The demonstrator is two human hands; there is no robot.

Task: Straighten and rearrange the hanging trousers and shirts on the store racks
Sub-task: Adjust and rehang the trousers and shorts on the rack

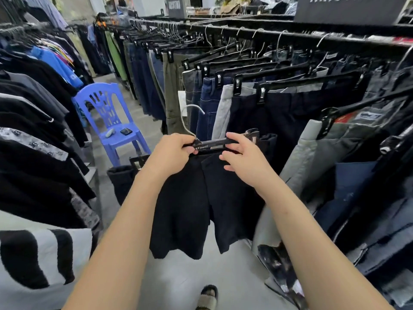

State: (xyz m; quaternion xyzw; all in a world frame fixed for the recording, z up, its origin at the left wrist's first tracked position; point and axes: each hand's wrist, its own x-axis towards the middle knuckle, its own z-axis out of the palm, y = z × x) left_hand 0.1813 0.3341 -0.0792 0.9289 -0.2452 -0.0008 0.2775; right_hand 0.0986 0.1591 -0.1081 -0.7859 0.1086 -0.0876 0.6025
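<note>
Fingers of the left hand (176, 148) were curled around the left end of a black clip hanger (212, 145), beside the base of its wire hook (190, 117); fingers of the right hand (240, 153) pinched the bar's right end, thumb above, remaining fingers loosely spread below. The hanger was thus held off the rack, level, at picture centre, with a pair of dark shorts (201, 202) hanging from it toward 6 o'clock, over the grey floor (201, 276).

The step in hand appeared to be the seating of the garment on its hanger prior to rehanging. The next move probably called for lifting the hook toward 1 o'clock and setting it over the black rail (279, 33), in a gap among the hanging trousers (268, 113), without dislodging neighbouring hangers.

The shorts looked plain, very dark navy or black, both legs flat and roughly even at the hem; whether both clips gripped the waistband could not be told. The bar bore a white printed brand word, partly covered by the left hand. A row of shirts (33, 108) hung at 9 o'clock, and a blue plastic chair (107, 113) stood at 10 o'clock in the aisle.
</note>
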